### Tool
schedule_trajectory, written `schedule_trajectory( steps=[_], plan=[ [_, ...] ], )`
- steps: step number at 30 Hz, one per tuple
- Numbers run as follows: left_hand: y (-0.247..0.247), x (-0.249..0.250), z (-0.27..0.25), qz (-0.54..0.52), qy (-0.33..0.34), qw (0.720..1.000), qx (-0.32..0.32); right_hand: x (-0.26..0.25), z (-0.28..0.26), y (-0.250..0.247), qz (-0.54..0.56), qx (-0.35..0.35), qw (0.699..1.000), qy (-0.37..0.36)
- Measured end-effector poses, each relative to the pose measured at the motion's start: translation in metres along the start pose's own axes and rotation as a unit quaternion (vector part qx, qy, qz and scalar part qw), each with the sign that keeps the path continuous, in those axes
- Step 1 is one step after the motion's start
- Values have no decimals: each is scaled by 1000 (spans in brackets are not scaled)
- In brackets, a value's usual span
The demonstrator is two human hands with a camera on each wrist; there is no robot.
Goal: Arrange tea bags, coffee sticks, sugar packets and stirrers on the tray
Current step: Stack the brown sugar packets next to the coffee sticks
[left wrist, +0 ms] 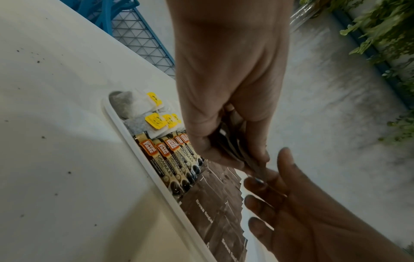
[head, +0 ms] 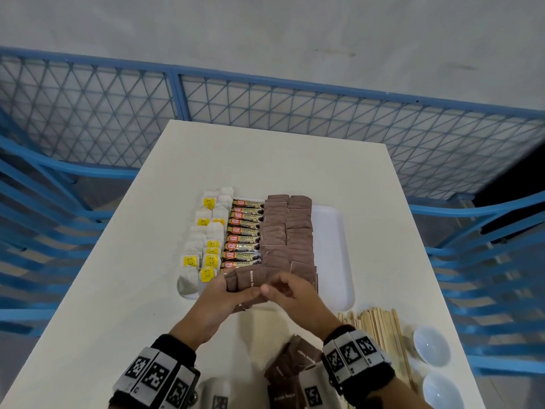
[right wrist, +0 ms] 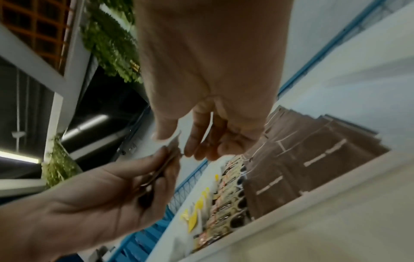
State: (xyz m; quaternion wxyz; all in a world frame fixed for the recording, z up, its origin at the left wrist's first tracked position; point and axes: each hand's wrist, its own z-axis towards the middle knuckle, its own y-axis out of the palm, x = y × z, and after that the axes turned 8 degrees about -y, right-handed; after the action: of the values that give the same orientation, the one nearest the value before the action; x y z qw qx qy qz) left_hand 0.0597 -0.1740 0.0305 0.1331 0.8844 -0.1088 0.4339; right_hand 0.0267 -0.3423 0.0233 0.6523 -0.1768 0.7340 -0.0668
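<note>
Both wrists frame the head view: left hand grips a fan of brown sugar packets over the tray near edge. Left wrist view: right hand pinches one packet from the fan.

Tray mid-table. On it, left to right: tea bags, coffee sticks, sugar packets; right part bare. Near right of tray: stirrers, then two bowls. Loose sugar packets at near edge.
</note>
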Motion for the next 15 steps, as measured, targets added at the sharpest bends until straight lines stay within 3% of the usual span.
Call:
schedule_trajectory(
  steps=[4,10,12,15],
  plan=[
    [2,-2,1,-19,-4,1000,4,4,3,5,87,22,996,9],
    [1,-2,6,-121,-38,992,-9,13,1,-11,250,106,961,55],
    [-1,-2,7,-164,-49,985,-17,16,0,-23,242,130,960,60],
    [-3,-2,9,-171,-47,984,-16,30,-5,-39,105,148,981,72]
  ],
)
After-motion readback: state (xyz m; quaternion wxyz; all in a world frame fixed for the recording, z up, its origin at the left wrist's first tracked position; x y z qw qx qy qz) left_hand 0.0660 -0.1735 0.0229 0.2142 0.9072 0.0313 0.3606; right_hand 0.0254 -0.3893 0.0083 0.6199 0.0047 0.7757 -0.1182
